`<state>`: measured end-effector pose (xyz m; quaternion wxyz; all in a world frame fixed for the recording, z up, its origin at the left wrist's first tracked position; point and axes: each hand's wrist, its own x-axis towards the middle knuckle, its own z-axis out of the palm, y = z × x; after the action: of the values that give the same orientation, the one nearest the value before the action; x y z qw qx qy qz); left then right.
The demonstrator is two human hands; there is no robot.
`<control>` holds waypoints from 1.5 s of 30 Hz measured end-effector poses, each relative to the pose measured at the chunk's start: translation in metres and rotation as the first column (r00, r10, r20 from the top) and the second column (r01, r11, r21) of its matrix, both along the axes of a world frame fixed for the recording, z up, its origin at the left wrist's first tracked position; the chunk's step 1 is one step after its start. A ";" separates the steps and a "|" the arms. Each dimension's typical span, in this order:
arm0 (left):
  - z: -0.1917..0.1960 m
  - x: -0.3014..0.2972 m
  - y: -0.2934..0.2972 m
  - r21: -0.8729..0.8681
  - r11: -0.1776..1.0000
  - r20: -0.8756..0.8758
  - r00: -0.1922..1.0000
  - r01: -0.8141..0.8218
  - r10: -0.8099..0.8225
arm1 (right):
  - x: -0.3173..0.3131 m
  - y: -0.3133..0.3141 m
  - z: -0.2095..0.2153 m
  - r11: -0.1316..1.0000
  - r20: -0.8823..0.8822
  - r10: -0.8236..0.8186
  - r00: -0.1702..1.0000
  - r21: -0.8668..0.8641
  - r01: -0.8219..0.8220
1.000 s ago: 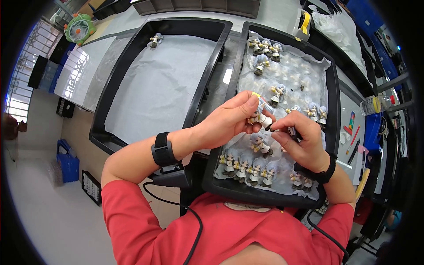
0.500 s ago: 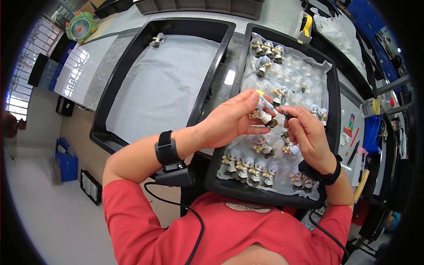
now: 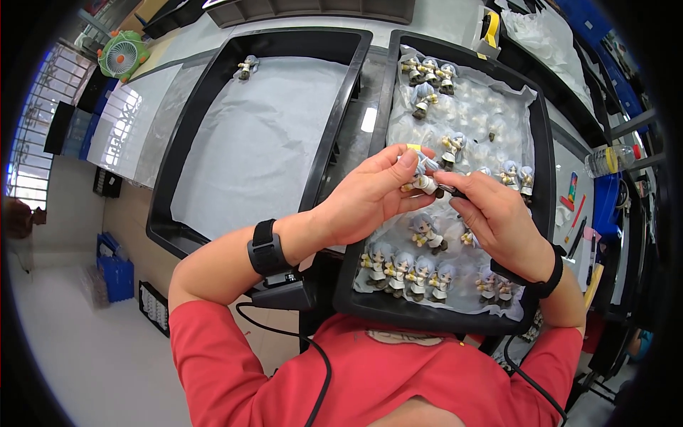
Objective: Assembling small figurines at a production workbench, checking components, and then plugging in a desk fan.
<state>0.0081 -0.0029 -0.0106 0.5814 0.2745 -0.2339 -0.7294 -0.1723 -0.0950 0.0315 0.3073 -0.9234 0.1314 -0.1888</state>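
Observation:
Above the right-hand black tray (image 3: 544, 213), my left hand (image 3: 373, 186) is closed around a small figurine (image 3: 421, 183) with pale blue-grey hair, white clothes and dark boots. A bit of yellow shows at my left thumb tip. My right hand (image 3: 494, 213) pinches a slim dark tool (image 3: 452, 191), its tip against the figurine's lower part; the kind of tool cannot be made out. Similar figurines lie on the tray's thin white lining, among them a row of several (image 3: 409, 274) at the near edge and a group (image 3: 428, 71) at the far left corner.
To the left stands another black tray (image 3: 165, 206), lined with white sheet, with one figurine (image 3: 247, 67) in its far corner. A green fan (image 3: 122, 55) is at far left. Right of the trays are a plastic bottle (image 3: 610, 161), a red stick (image 3: 576, 213) and a tape dispenser (image 3: 489, 34).
My right hand has moved closer to the figurine, bringing the dark tool's tip onto its lower part. My left hand keeps hold of the figurine. The view has shifted slightly.

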 end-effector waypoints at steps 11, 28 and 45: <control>0.001 -0.001 0.000 0.023 0.999 -0.018 0.999 -0.037 0.038 | 0.000 0.000 -0.004 0.998 -0.072 -0.034 0.997 -0.048 0.031; 0.003 -0.002 0.000 0.025 0.999 -0.008 0.999 -0.040 0.040 | -0.001 0.000 -0.014 0.996 -0.026 -0.047 0.999 -0.074 0.044; 0.001 -0.001 -0.002 -0.001 0.999 0.023 0.999 -0.038 0.038 | 0.001 -0.004 -0.017 0.995 0.035 -0.061 0.998 -0.074 0.063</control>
<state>0.0070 -0.0048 -0.0093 0.5924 0.2874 -0.2355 -0.7148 -0.1713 -0.0995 0.0144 0.2686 -0.9265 0.1477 -0.2181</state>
